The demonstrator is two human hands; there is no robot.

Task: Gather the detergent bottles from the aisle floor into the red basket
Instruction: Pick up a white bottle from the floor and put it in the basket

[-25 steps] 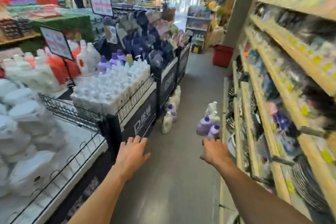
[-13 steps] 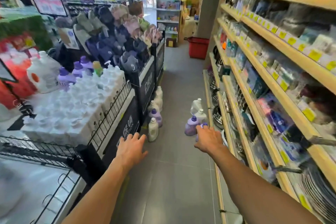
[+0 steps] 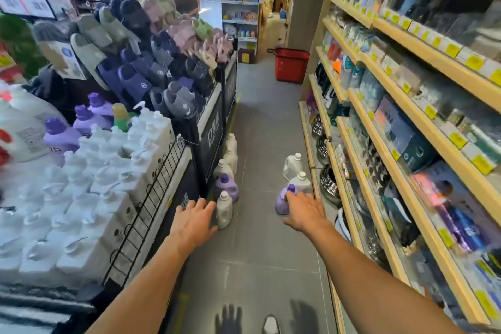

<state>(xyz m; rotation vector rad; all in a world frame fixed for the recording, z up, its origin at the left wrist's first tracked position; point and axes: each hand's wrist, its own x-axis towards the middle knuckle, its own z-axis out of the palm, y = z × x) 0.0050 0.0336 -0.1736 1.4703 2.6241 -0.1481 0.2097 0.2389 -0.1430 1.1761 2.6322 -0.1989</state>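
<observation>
Detergent bottles stand on the grey aisle floor in two groups. On the left, along the display base, are a white bottle point(image 3: 224, 210), a purple one point(image 3: 227, 187) and several more white ones point(image 3: 230, 156) behind. On the right by the shelf foot stand a purple bottle point(image 3: 282, 202) and two white ones point(image 3: 292, 165). My left hand point(image 3: 193, 221) reaches forward, fingers straight, empty, just left of the nearest white bottle. My right hand point(image 3: 305, 210) is stretched out empty, overlapping the purple bottle. The red basket point(image 3: 290, 65) stands far down the aisle on the right.
A low display point(image 3: 151, 171) of white pump bottles and detergent runs along my left, with slippers point(image 3: 151, 62) beyond it. Wooden shelves point(image 3: 401, 127) of packaged goods and pans line the right. The floor strip between them is narrow. My shoe tip point(image 3: 271, 324) shows at the bottom.
I have walked forward down the aisle; the floor bottles and the red basket are nearer. Both hands stay stretched ahead, the right now over the purple bottle.
</observation>
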